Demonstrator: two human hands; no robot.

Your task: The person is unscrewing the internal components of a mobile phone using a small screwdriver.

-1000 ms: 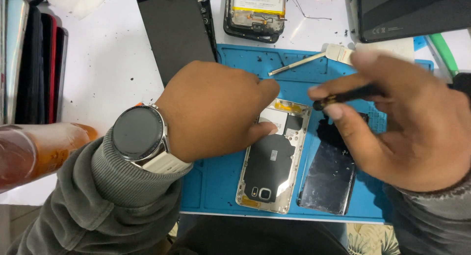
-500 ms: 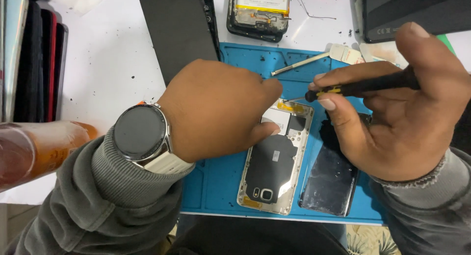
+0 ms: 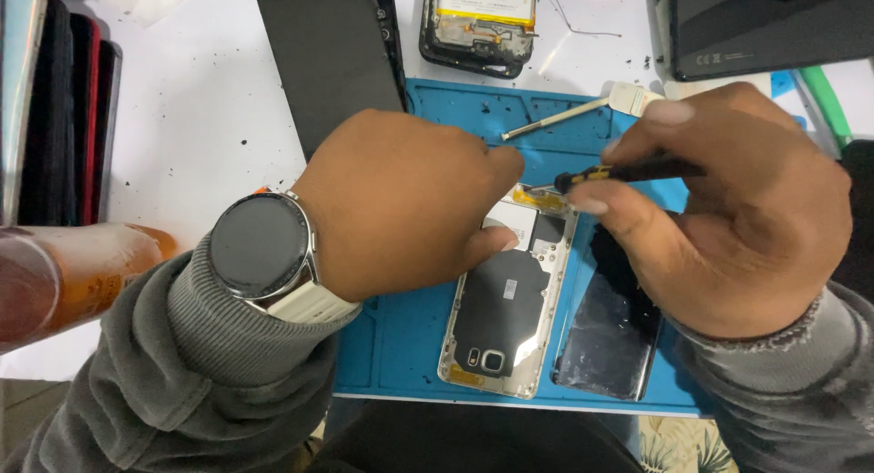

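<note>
An opened smartphone (image 3: pixel 505 314) with its back removed lies on a blue work mat (image 3: pixel 401 345). My left hand (image 3: pixel 401 204), with a round watch on the wrist, rests on the phone's upper left edge and pins it down. My right hand (image 3: pixel 728 209) grips a black and yellow screwdriver (image 3: pixel 610 172), its tip at the phone's top edge near a yellow flex strip. A dark glass back cover (image 3: pixel 610 332) lies on the mat just right of the phone, partly under my right hand.
A dark phone screen (image 3: pixel 328 59) and another opened phone with a battery (image 3: pixel 478 18) lie at the back. A small brush (image 3: pixel 583 109) rests on the mat's far edge. Phones stand stacked at the left (image 3: pixel 55 109); an orange bottle (image 3: pixel 64 277) lies near my left sleeve.
My right hand has swung the screwdriver round and brought its tip left and down to the phone's top edge. My left hand has stayed on the phone.
</note>
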